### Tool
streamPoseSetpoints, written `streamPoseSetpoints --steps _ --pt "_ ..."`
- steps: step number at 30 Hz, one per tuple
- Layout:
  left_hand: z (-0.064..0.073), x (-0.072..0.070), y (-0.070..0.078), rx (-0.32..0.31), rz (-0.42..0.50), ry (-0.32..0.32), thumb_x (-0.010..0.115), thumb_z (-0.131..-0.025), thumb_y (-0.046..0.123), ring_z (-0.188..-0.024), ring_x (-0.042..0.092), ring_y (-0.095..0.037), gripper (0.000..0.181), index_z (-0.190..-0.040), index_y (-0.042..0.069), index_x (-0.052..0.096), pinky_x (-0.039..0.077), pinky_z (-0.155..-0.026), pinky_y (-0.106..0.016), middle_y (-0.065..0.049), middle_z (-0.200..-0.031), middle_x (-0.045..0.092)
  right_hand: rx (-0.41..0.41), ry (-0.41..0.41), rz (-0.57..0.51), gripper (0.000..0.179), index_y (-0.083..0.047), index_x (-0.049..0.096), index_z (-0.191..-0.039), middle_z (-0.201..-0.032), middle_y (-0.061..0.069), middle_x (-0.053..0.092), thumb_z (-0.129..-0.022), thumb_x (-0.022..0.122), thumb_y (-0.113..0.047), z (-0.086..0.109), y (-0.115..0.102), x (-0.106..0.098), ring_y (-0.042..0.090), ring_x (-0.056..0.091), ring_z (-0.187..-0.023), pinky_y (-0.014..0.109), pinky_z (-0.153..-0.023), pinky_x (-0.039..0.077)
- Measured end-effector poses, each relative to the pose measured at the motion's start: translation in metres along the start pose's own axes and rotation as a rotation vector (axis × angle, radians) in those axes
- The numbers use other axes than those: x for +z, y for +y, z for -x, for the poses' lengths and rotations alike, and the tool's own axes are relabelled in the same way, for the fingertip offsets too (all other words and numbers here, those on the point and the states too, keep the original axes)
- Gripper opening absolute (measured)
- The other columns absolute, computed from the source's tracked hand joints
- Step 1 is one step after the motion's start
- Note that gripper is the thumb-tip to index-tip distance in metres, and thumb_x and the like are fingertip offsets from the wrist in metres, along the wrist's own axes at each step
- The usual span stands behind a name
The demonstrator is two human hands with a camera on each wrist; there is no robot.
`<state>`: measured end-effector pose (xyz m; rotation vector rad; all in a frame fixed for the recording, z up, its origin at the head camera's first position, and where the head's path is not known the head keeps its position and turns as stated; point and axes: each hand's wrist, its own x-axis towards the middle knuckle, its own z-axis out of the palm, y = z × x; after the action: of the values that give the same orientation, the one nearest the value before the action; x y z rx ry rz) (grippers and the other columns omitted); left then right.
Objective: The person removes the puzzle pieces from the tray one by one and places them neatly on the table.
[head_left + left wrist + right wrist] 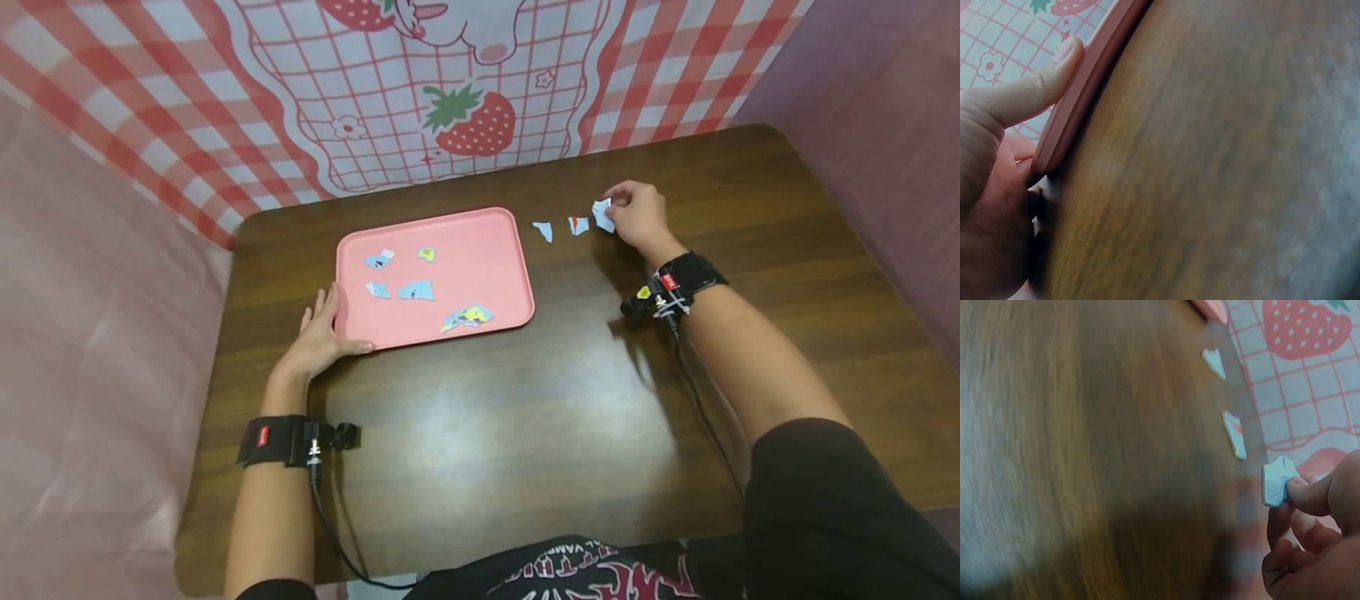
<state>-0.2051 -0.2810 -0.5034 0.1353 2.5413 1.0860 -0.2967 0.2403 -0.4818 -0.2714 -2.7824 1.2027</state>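
Observation:
My right hand point(637, 218) pinches a pale blue and white puzzle piece point(1275, 481) between thumb and fingers, at the back right of the table. Two smaller puzzle pieces lie in a row to its left: one with an orange-red mark point(578, 226) and a plain pale one point(543, 231). A pink tray point(480, 258) carries several irregular pieces, among them a blue one point(417, 290), a small yellow one point(427, 254) and a yellow-and-blue group point(468, 318) near the front rim. Around the tray's front left corner rests my left hand point(318, 337), thumb along the front rim, fingers extended beside the left edge.
The brown wooden table point(495, 433) has rounded corners. A red-and-white checked cloth point(480, 75) with strawberries hangs behind its far edge. Pink cloth point(82, 333) hangs at the sides. A cable point(705, 408) runs from each wrist camera along the forearm.

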Motion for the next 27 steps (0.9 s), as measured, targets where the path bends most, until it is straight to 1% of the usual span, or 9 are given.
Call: streamPoseSetpoints --steps 6,9,13,16,19,21,24,27 --pt "-0.001 0.0 -0.001 0.022 -0.01 0.003 0.086 -0.079 0.036 -0.151 -0.021 -0.028 0.128 -0.161 0.014 -0.009 -0.011 -0.116 -0.062 -0.007 -0.168 -0.011 0.016 0.012 0.036 0.025 -0.001 0.07 -0.119 -0.104 0.016 0.068 -0.096 0.062 -0.009 -0.002 0.006 -0.002 0.023 0.057 -0.093 0.025 -0.073 0.041" --pt "0.0 0.0 -0.001 0.01 -0.012 0.004 0.087 -0.079 0.037 -0.151 -0.022 -0.029 0.128 -0.162 0.016 -0.008 -0.011 -0.116 -0.063 -0.006 -0.168 -0.011 0.02 0.006 0.048 0.026 -0.001 0.069 -0.119 -0.105 0.016 0.068 -0.096 0.061 -0.009 -0.003 0.008 -0.002 0.024 0.056 -0.095 0.026 -0.073 0.04" --pt "-0.001 0.0 -0.001 0.002 -0.018 0.003 0.087 -0.079 0.037 -0.151 -0.021 -0.031 0.128 -0.162 0.015 -0.008 -0.01 -0.116 -0.063 -0.007 -0.168 -0.011 0.006 0.01 0.076 0.027 0.0 0.069 -0.118 -0.102 0.017 0.067 -0.094 0.06 -0.008 -0.005 0.012 -0.001 0.028 0.057 -0.096 0.029 -0.075 0.04" --pt "-0.001 0.0 -0.001 0.014 -0.028 0.003 0.086 -0.079 0.038 -0.151 -0.021 -0.03 0.128 -0.162 0.014 -0.008 -0.011 -0.117 -0.062 -0.008 -0.168 -0.011 -0.005 0.019 0.097 0.028 0.001 0.069 -0.118 -0.102 0.019 0.067 -0.093 0.06 -0.009 -0.006 0.015 -0.001 0.032 0.057 -0.098 0.035 -0.08 0.041" --pt "-0.001 0.0 -0.001 0.013 -0.029 0.005 0.086 -0.079 0.038 -0.151 -0.021 -0.028 0.128 -0.162 0.015 -0.008 -0.011 -0.117 -0.061 -0.007 -0.168 -0.01 -0.009 0.03 0.119 0.03 0.002 0.069 -0.117 -0.106 0.021 0.068 -0.092 0.058 -0.01 -0.007 0.018 -0.001 0.036 0.057 -0.102 0.043 -0.086 0.043" --pt "-0.001 0.0 -0.002 0.009 -0.025 0.005 0.086 -0.078 0.039 -0.151 -0.021 -0.028 0.128 -0.162 0.016 -0.008 -0.011 -0.116 -0.062 -0.006 -0.168 -0.01 -0.014 0.034 0.13 0.03 0.004 0.068 -0.116 -0.11 0.024 0.066 -0.091 0.058 -0.01 -0.008 0.018 -0.001 0.039 0.055 -0.107 0.047 -0.091 0.041" --pt "-0.001 0.0 -0.002 0.009 -0.023 0.004 0.086 -0.078 0.039 -0.151 -0.021 -0.027 0.128 -0.162 0.016 -0.008 -0.011 -0.116 -0.062 -0.005 -0.168 -0.01 -0.026 0.035 0.137 0.031 0.007 0.068 -0.114 -0.113 0.028 0.061 -0.089 0.057 -0.008 -0.009 0.017 -0.002 0.042 0.051 -0.114 0.05 -0.097 0.039" --pt "0.0 0.001 -0.002 0.014 -0.021 0.002 0.086 -0.079 0.039 -0.151 -0.021 -0.027 0.128 -0.161 0.015 -0.009 -0.011 -0.116 -0.062 -0.007 -0.168 -0.011 -0.029 0.018 0.145 0.033 0.009 0.068 -0.114 -0.115 0.029 0.056 -0.088 0.056 -0.007 -0.009 0.017 -0.002 0.043 0.047 -0.117 0.051 -0.098 0.037"
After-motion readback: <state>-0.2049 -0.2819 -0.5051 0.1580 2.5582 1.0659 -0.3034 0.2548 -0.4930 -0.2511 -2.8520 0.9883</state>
